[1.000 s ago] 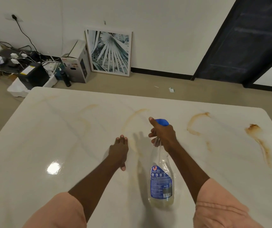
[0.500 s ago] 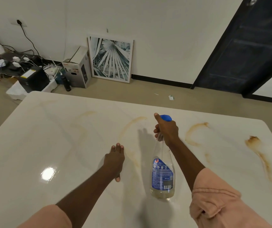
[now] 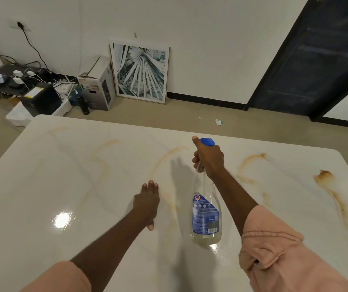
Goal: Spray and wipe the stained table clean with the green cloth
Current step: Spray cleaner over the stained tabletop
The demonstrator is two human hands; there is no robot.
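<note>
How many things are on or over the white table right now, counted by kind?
Clear plastic spray bottle with blue trigger head: 1
Bare hands: 2, left hand flat on the white table, right hand gripping the bottle neck
Total: 3

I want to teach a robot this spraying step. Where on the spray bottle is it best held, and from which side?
Probably the narrow neck of the spray bottle, just under the blue trigger head, approached from the near side, as the right hand does: nozzle facing away, finger at the trigger. The body below widens.
</note>
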